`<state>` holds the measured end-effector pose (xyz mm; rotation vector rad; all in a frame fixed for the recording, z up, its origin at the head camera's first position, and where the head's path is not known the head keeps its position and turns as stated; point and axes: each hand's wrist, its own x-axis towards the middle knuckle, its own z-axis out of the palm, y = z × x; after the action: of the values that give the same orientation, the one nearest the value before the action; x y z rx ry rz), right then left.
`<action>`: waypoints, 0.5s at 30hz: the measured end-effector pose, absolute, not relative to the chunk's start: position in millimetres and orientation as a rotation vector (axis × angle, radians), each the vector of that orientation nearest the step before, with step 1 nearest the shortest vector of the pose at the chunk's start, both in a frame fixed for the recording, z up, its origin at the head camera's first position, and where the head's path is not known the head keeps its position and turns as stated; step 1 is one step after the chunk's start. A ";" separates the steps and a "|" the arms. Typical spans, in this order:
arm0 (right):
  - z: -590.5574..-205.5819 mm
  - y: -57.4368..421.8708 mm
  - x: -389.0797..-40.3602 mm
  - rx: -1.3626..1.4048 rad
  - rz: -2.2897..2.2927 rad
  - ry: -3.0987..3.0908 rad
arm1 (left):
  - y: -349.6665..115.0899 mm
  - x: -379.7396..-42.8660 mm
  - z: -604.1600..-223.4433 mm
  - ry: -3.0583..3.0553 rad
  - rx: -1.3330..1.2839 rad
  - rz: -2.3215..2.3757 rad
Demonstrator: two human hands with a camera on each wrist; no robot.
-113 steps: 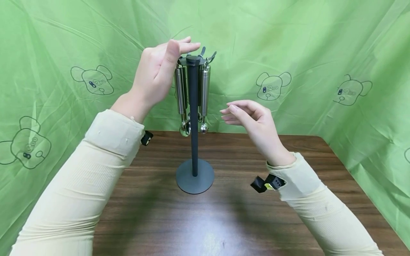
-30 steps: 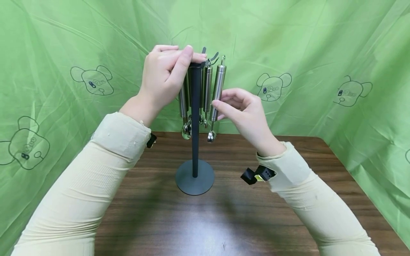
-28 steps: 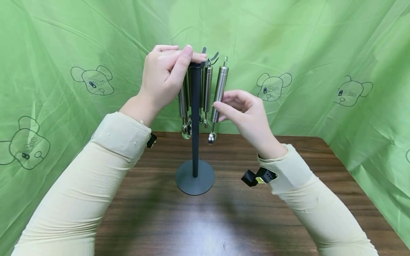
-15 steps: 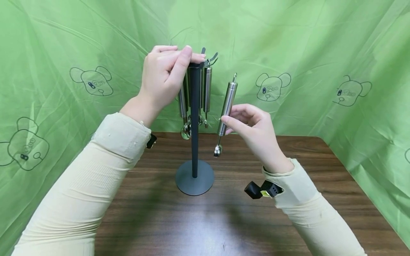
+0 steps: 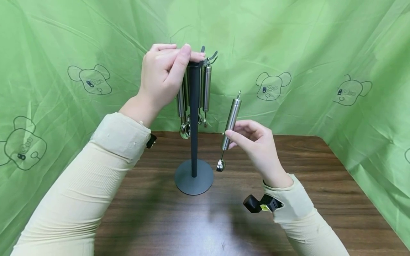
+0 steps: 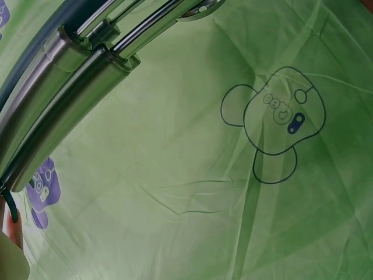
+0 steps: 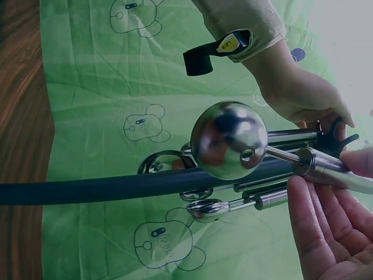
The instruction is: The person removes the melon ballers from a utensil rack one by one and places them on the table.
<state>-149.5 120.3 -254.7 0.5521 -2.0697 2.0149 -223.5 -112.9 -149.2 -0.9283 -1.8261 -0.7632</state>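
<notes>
My right hand point(image 5: 256, 149) pinches the steel handle of a melon baller point(image 5: 231, 119) between thumb and fingers. Tilted, the melon baller has its hanging loop up and its small bowl down, above the table and apart from the stand. Up close in the right wrist view, the round bowl point(image 7: 230, 140) shows a small hole. My left hand point(image 5: 163, 76) rests on the top of a dark utensil stand point(image 5: 194, 124), index finger stretched across it and thumb raised. From the stand's hooks hang several steel-handled utensils point(image 5: 207, 89); the post and my left hand partly hide them.
The stand's round base point(image 5: 194, 186) sits on a dark wooden table point(image 5: 288, 227). A green cloth point(image 5: 237, 32) printed with bear faces closes off the back and sides. A small black camera point(image 5: 261, 203) is strapped to my right wrist.
My right hand first came to the stand and took hold of the melon baller. It has since drawn it off the hook, down and to the right. My left hand slid further over the stand's top, then stayed.
</notes>
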 end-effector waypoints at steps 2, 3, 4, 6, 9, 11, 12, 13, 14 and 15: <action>-258.4 120.8 -147.4 0.550 2.023 -2.061 | -112.6 -222.9 -149.3 -1.826 -0.925 -0.764; -260.3 120.9 -146.3 0.552 2.026 -2.058 | -112.5 -222.7 -149.3 -1.825 -0.923 -0.765; -262.2 121.0 -145.1 0.555 2.033 -2.054 | -112.4 -222.4 -149.4 -1.825 -0.921 -0.765; -266.7 121.5 -142.8 0.554 2.039 -2.059 | -112.1 -222.1 -149.7 -1.823 -0.917 -0.768; -272.2 122.3 -138.5 0.537 2.047 -2.063 | -111.6 -222.0 -150.1 -1.820 -0.914 -0.770; -275.3 122.9 -135.8 0.519 2.050 -2.066 | -111.2 -222.3 -150.2 -1.819 -0.912 -0.770; -276.9 123.0 -134.7 0.512 2.057 -2.064 | -111.1 -222.4 -150.3 -1.818 -0.910 -0.769; -278.0 122.9 -133.6 0.511 2.063 -2.062 | -111.1 -222.5 -150.4 -1.817 -0.909 -0.771; -279.6 122.7 -132.7 0.509 2.071 -2.063 | -111.2 -222.5 -150.5 -1.816 -0.908 -0.773; -281.2 122.3 -131.9 0.507 2.076 -2.066 | -111.5 -222.4 -150.7 -1.814 -0.907 -0.775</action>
<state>-131.9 122.3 -281.2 0.5069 -2.0658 2.0763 -222.4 -111.5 -150.7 -0.9066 -1.8143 -0.7746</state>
